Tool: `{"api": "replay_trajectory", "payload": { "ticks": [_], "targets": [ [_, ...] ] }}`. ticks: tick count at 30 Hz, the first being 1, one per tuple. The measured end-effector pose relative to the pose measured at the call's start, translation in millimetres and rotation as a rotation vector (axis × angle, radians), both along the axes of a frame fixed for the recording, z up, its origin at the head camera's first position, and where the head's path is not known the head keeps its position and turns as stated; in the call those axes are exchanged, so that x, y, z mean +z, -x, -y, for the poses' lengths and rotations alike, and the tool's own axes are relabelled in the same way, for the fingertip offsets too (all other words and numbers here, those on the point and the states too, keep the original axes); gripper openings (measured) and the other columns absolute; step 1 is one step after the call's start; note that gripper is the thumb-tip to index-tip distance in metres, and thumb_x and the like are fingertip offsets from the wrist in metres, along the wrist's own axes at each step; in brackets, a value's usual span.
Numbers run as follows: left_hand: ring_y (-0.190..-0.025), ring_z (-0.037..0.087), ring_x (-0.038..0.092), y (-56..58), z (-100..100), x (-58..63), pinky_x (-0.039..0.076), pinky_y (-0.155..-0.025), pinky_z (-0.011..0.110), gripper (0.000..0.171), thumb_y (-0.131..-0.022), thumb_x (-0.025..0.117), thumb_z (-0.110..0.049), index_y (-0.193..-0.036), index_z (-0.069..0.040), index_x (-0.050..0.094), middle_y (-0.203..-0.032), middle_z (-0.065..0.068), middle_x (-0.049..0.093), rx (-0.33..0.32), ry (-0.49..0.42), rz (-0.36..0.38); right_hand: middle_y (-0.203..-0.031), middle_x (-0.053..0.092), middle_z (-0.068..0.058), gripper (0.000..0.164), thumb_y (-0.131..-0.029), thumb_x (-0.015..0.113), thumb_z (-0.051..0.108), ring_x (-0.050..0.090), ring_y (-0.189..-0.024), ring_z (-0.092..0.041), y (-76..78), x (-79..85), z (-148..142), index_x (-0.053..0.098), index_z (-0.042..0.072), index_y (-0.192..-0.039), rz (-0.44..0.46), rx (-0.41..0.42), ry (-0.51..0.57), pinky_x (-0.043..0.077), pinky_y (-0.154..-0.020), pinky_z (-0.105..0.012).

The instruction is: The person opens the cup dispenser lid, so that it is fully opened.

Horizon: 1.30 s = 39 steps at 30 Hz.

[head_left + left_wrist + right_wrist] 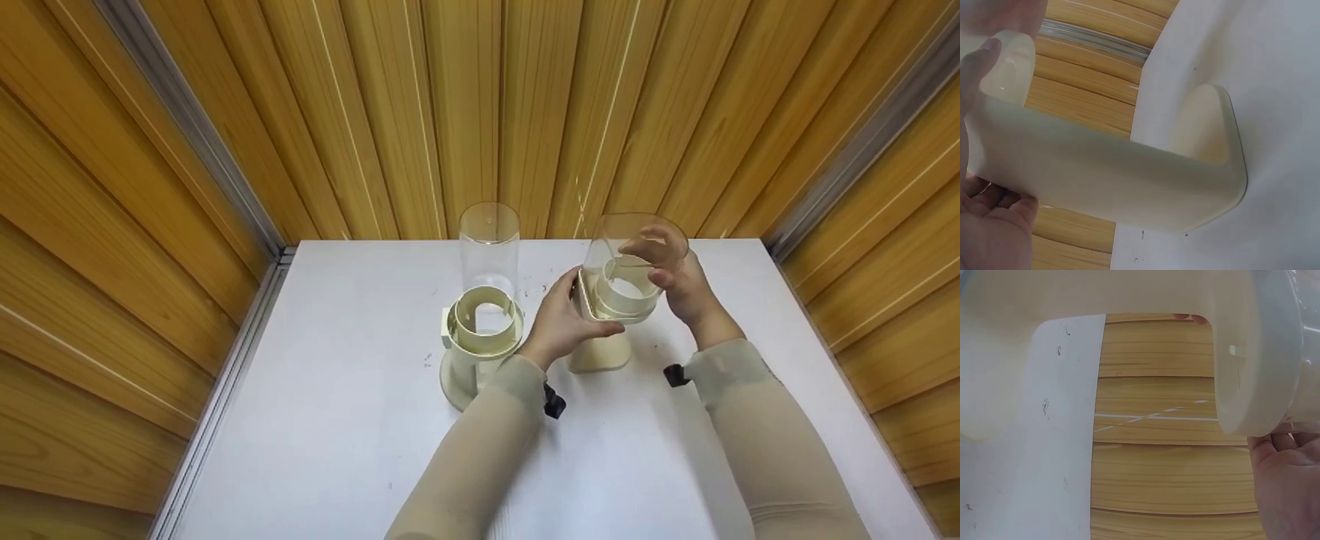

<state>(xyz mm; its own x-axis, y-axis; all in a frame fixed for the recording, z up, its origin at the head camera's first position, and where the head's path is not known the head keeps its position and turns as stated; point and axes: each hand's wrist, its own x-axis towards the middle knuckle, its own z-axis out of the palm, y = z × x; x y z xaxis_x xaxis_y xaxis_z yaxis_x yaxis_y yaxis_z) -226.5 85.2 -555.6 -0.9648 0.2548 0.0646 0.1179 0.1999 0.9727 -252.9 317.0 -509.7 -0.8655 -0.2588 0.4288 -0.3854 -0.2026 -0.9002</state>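
My left hand [562,322] grips the upper part of a cream C-shaped stand [1106,163], thumb in front and fingers behind. The stand's foot [600,354] is down at the white table; a ring [1269,354] forms its top. A clear, open-topped cylinder [609,244] sits at that ring, leaning slightly right. My right hand [688,296] holds the cylinder's right side, with its curled fingers showing through the clear wall. In the right wrist view, part of the right hand [1292,478] shows beside the ring.
Left of my hands, a cream round-based holder [487,341] with an open ring top stands on the white table [337,397]. Another clear cylinder [489,259] stands upright behind it. Wood-patterned panels [461,112] enclose the back and sides, with metal rails [217,442] along the edges.
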Motion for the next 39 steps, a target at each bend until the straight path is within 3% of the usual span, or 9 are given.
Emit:
{"api": "replay_trajectory", "payload": {
  "ticks": [6,13,21,33,39],
  "targets": [
    [-0.145,0.009,0.058,0.2,-3.2,-2.2,0.048,-0.132,0.033,0.114,-0.069,0.112,-0.028,-0.165,-0.019,0.049,-0.157,-0.006,0.063,-0.023,-0.028,-0.031,-0.127,0.084,-0.009,0.068,-0.085,0.098,0.050,0.080,-0.123,-0.019,-3.7,3.5,-6.8,0.065,0.021,-0.137,0.025,-0.022,0.000,0.067,-0.100,-0.026],
    [-0.146,0.009,0.059,0.2,-2.2,-3.5,0.047,-0.132,0.033,0.114,-0.068,0.112,-0.029,-0.163,-0.020,0.050,-0.156,-0.005,0.065,-0.006,0.000,-0.049,-0.129,0.084,-0.008,0.071,-0.085,0.097,0.055,0.081,-0.122,-0.019,-8.7,4.6,-3.5,0.065,0.023,-0.140,0.038,-0.045,-0.019,0.068,-0.100,-0.026],
    [-0.142,0.007,0.061,-1.1,-0.8,-8.5,0.048,-0.130,0.029,0.114,-0.066,0.112,-0.023,-0.163,-0.019,0.052,-0.154,-0.007,0.067,-0.062,0.013,-0.037,-0.128,0.085,-0.005,0.074,-0.083,0.097,0.058,0.081,-0.119,-0.016,-18.4,-0.7,-2.9,0.064,0.024,-0.139,0.059,-0.079,-0.024,0.068,-0.098,-0.025],
    [-0.136,0.004,0.063,-0.6,2.1,-16.2,0.050,-0.128,0.027,0.105,-0.066,0.111,-0.022,-0.156,-0.021,0.058,-0.146,-0.010,0.070,-0.067,0.046,-0.087,-0.137,0.079,-0.007,0.074,-0.088,0.096,0.049,0.075,-0.128,-0.020,-19.6,2.5,-0.5,0.061,0.019,-0.146,0.017,-0.014,-0.035,0.064,-0.107,-0.029],
    [-0.139,0.005,0.062,-0.6,0.4,-16.2,0.049,-0.129,0.028,0.107,-0.063,0.114,-0.028,-0.154,-0.025,0.059,-0.147,-0.011,0.069,-0.057,0.062,-0.119,-0.154,0.069,-0.010,0.081,-0.090,0.097,0.032,0.064,-0.144,-0.027,-18.4,14.1,3.5,0.058,0.010,-0.158,-0.038,0.122,0.137,0.054,-0.127,-0.040]
  ]
}}
